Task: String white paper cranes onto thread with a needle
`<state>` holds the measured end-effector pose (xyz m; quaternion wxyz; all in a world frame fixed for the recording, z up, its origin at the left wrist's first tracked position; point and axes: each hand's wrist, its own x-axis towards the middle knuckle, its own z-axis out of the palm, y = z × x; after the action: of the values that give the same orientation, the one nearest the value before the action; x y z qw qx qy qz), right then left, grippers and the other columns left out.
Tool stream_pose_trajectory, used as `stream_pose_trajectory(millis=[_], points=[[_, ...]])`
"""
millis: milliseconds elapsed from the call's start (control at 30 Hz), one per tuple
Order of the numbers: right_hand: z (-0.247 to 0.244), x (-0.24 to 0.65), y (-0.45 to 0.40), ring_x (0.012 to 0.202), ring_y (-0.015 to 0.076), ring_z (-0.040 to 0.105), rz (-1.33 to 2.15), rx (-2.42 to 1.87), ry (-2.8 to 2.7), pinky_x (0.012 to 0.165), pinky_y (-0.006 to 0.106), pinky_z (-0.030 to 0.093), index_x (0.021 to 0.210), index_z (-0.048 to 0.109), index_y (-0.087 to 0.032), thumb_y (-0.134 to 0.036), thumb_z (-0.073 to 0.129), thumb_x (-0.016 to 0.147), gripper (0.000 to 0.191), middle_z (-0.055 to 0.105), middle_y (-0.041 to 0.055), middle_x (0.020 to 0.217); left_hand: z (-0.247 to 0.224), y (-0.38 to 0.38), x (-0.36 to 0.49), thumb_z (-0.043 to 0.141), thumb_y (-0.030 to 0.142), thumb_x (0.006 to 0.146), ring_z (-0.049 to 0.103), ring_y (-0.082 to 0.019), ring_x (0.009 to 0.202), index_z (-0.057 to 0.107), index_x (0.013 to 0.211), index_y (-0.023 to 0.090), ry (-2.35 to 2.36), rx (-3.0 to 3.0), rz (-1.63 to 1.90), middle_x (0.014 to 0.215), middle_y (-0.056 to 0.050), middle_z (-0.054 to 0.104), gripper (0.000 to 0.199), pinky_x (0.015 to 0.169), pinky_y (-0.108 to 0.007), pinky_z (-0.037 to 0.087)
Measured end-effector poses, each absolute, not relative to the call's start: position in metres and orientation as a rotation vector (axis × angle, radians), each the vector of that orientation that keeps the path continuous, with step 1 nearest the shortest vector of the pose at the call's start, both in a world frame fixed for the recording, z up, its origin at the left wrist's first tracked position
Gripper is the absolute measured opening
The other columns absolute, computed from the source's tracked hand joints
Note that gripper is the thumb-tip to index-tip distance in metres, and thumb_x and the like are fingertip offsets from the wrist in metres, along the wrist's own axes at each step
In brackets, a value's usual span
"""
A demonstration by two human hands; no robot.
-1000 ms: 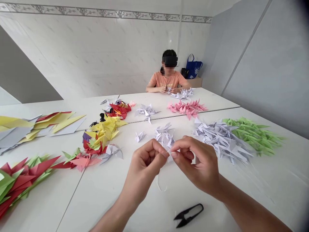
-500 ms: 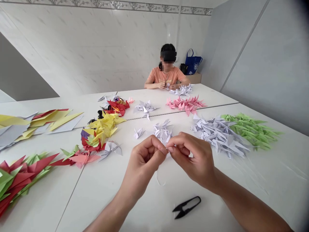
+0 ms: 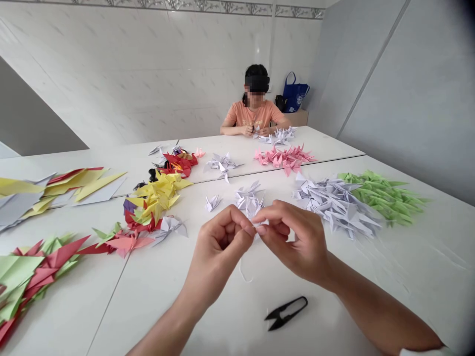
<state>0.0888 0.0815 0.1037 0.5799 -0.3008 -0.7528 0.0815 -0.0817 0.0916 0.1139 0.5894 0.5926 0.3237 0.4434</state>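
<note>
A hand could pass forward over the table (image 3: 159, 282) between the yellow cranes (image 3: 163, 190) and the lone white crane (image 3: 213, 203). The small white cluster (image 3: 250, 196) stands just ahead of the left hand (image 3: 218, 252), and the white heap (image 3: 334, 205) and green heap (image 3: 388, 198) block the way beyond the right hand (image 3: 300, 242). Between the 2 forearms (image 3: 371, 301), the white thread (image 3: 242, 272) and black snips (image 3: 285, 314) are obstacles.

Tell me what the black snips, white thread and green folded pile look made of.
Black snips: probably metal with a dark finish, judging by the pointed blades and slim looped handle.

White thread: cotton or synthetic, too fine to say; it hangs thin and curls at the end.

Green folded pile: most likely paper, matte, with crisp creases and sharp tips.
</note>
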Motion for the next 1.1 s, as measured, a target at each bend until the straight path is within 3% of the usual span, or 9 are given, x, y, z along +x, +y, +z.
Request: stream_pose_trajectory(millis=[100, 267, 467, 600, 833, 1100], points=[[0.104, 0.089, 0.083, 0.059, 0.0067, 0.046, 0.186, -0.669, -1.781, 0.054, 0.020, 0.040, 0.092, 0.060, -0.019, -0.007, 0.059, 0.095, 0.012, 0.063, -0.0022, 0.077, 0.115, 0.091, -0.082, 0.064, 0.038, 0.095, 0.021, -0.006, 0.053, 0.057, 0.078, 0.019, 0.780, 1.425, 1.030, 0.057, 0.008, 0.031, 0.026, 0.047, -0.019, 0.019], [0.105, 0.091, 0.083, 0.059, 0.0061, 0.043, 0.120, -0.690, -1.817, 0.055, 0.020, 0.039, 0.094, 0.059, -0.018, -0.005, 0.058, 0.095, 0.013, 0.063, -0.0017, 0.079, 0.115, 0.091, -0.082, 0.063, 0.041, 0.096, 0.020, -0.006, 0.052, 0.059, 0.079, 0.019, 0.836, 1.508, 1.052, 0.056, 0.008, 0.031, 0.029, 0.046, -0.019, 0.017], [0.104, 0.091, 0.076, 0.055, 0.0094, 0.038, 0.375, -0.805, -1.753, 0.050, 0.023, 0.035, 0.110, 0.053, -0.023, -0.020, 0.056, 0.098, 0.013, 0.040, -0.0069, 0.065, 0.111, 0.092, -0.081, 0.066, 0.035, 0.095, 0.021, -0.006, 0.051, 0.058, 0.078, 0.020, 0.799, 1.454, 1.104, 0.056, 0.009, 0.029, 0.024, 0.046, -0.018, 0.020], [0.103, 0.092, 0.075, 0.058, 0.0091, 0.041, 0.528, -0.868, -1.748, 0.051, 0.023, 0.035, 0.102, 0.050, -0.023, -0.022, 0.046, 0.104, 0.005, 0.047, -0.0042, 0.072, 0.111, 0.093, -0.081, 0.066, 0.030, 0.094, 0.022, -0.006, 0.051, 0.057, 0.076, 0.020, 0.802, 1.416, 1.149, 0.056, 0.009, 0.030, 0.023, 0.046, -0.017, 0.022], [0.106, 0.090, 0.074, 0.065, 0.0078, 0.059, 0.635, -0.792, -1.677, 0.060, 0.020, 0.047, 0.099, 0.055, -0.023, -0.020, 0.055, 0.102, 0.004, 0.060, -0.0046, 0.076, 0.114, 0.090, -0.081, 0.067, 0.027, 0.092, 0.026, -0.006, 0.049, 0.058, 0.074, 0.021, 0.828, 1.445, 1.199, 0.054, 0.008, 0.037, 0.021, 0.044, -0.017, 0.022], [0.106, 0.089, 0.073, 0.058, 0.0087, 0.038, 0.498, -0.901, -1.749, 0.051, 0.023, 0.032, 0.102, 0.050, -0.025, -0.026, 0.050, 0.104, 0.002, 0.045, -0.0049, 0.074, 0.117, 0.090, -0.079, 0.066, 0.025, 0.091, 0.021, -0.006, 0.051, 0.061, 0.073, 0.020, 0.924, 1.550, 1.222, 0.054, 0.008, 0.027, 0.019, 0.046, -0.018, 0.019]])
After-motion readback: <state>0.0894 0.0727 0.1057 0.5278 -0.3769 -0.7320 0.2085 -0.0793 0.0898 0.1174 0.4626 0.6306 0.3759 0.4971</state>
